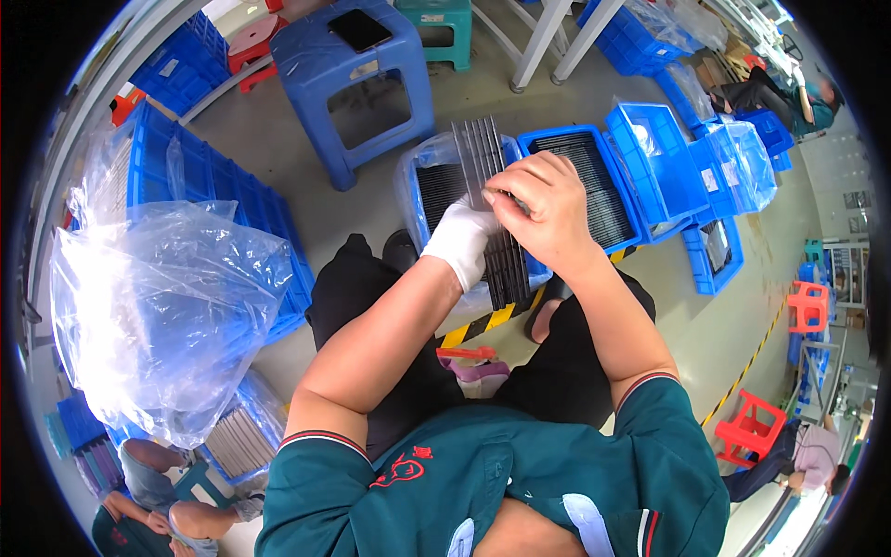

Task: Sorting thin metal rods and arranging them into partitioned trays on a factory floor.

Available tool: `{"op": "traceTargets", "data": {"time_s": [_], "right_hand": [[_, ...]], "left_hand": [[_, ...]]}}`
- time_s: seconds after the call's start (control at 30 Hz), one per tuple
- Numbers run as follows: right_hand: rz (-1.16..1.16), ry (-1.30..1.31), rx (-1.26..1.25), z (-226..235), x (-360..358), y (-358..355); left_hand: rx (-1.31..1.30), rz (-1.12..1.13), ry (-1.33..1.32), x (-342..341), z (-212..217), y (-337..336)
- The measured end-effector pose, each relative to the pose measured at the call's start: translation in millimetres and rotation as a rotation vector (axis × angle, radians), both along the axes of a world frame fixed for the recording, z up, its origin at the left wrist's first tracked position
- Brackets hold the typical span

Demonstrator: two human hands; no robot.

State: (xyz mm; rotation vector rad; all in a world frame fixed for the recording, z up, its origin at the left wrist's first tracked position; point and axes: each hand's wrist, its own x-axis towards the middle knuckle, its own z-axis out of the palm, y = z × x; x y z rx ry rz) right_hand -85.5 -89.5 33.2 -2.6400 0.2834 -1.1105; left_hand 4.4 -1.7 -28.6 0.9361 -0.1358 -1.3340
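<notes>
My left hand, in a white glove, is closed around a stack of long, thin dark strips held over my lap. My bare right hand is at the right side of the stack, thumb and fingers pinched together at the strips; whatever is between its fingertips is hidden. Beyond and beneath the stack, a blue crate lined with clear plastic has rows of similar dark strips in it. Right beside it, another blue crate also contains dark strips in rows.
A blue stool with a dark phone on it stands ahead. Large blue crates and a clear plastic bag are on my left. Several blue bins lie to the right. Other people sit at the edges of the view.
</notes>
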Motion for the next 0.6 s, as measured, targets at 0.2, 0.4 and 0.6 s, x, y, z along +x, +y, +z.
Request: {"op": "traceTargets", "data": {"time_s": [0.2,0.4,0.6], "right_hand": [[-0.017,0.044,0.003,-1.3,-1.7,-0.7],[0.004,-0.051,0.086,10.3,-4.8,3.7],[0.025,-0.077,0.232,0.2,-0.2,0.1]], "left_hand": [[-0.004,-0.002,-0.05,-2.8,13.8,2.4],[-0.043,-0.022,-0.022,1.5,12.0,5.2],[-0.036,-0.022,-0.026,-0.2,16.6,3.8]]}}
